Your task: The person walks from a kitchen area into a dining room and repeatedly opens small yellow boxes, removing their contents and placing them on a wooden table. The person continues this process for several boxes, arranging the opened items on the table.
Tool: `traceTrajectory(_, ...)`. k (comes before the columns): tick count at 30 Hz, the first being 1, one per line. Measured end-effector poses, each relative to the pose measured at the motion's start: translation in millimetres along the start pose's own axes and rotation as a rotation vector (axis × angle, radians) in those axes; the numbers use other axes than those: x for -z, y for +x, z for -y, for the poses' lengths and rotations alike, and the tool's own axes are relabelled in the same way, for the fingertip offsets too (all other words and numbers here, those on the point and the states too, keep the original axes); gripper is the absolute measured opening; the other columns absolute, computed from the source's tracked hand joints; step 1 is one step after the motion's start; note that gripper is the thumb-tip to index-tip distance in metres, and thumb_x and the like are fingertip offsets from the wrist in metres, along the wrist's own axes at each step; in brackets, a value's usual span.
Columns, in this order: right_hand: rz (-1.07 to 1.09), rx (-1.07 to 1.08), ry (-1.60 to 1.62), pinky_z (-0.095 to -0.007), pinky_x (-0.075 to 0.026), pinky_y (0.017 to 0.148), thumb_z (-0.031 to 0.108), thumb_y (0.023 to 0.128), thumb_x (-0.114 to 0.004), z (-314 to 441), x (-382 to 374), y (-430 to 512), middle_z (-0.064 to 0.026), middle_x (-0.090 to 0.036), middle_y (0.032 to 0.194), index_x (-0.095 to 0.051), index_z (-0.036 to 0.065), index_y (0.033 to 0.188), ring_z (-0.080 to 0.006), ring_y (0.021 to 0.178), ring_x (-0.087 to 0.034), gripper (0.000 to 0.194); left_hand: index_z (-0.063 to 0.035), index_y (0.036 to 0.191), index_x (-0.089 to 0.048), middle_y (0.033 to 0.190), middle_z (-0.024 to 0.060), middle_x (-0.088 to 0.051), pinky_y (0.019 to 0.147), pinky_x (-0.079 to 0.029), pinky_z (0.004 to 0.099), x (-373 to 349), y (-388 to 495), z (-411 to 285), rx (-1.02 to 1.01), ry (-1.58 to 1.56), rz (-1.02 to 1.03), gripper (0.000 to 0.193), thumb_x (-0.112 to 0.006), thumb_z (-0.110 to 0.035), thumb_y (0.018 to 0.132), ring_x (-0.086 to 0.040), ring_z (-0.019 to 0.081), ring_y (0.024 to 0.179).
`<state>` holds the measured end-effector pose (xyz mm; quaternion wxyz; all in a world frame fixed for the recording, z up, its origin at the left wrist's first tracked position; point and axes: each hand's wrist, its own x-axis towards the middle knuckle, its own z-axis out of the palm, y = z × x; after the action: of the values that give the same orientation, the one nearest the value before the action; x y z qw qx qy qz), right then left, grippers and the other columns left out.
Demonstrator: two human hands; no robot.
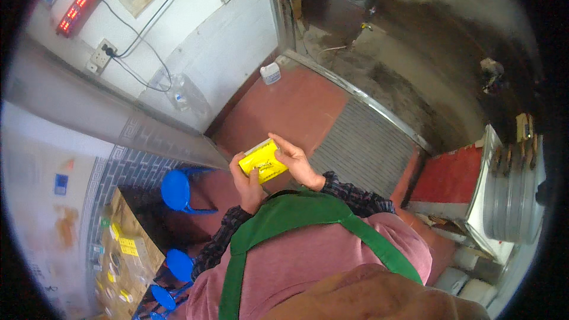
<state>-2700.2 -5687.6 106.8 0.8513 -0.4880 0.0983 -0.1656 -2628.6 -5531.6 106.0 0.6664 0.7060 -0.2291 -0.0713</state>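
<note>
A bright yellow packet [264, 162] with printed writing, tissue-pack-like in shape, is held between both hands in front of my green apron [293, 215]. My left hand [248, 183] grips its left end, the thumb lying across the lower front face. At the packet's right end, my right hand [295, 162] has its thumb on the front, and its index finger reaches up past the top corner. The other fingers of both hands are mostly hidden behind the packet.
Blue stools [176, 190] and a wooden table [149, 253] with yellow packs stand at left. A white jug [270, 74] sits by the wall. A metal door sill [355, 93] borders the grey mat [369, 146]. Stacked round metal trays [511, 191] rise at right.
</note>
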Motion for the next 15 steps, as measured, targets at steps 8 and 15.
traceTrajectory(8, 0.127, 0.109, -0.315, -0.0324, -0.041, 0.107, 0.002, 0.084, -0.07, -11, 7, 16, -0.0111, -0.051, 0.14, -0.034, 0.002, 0.151, -0.0179, 0.127, -0.05, 0.076, -0.0016, 0.132, -0.043, 0.128, 0.0146, -0.045, 0.106, -0.038, 0.0381, -3, -5, 10, 0.044, 0.168, -0.065, 0.05, -0.058, 0.003, 0.084, -0.047, 0.0273, 0.122)
traceTrajectory(15, 0.155, -0.116, 0.084, -0.0281, -0.044, 0.103, -0.011, 0.082, -0.06, -56, -3, 26, -0.0069, -0.056, 0.136, -0.043, 0.002, 0.147, -0.0153, 0.12, -0.055, 0.068, -0.0013, 0.131, -0.044, 0.126, 0.0152, -0.046, 0.104, -0.04, 0.0374, 10, -25, 4, 0.024, 0.26, -0.247, 0.048, -0.056, 0.002, 0.084, -0.048, 0.0273, 0.12)
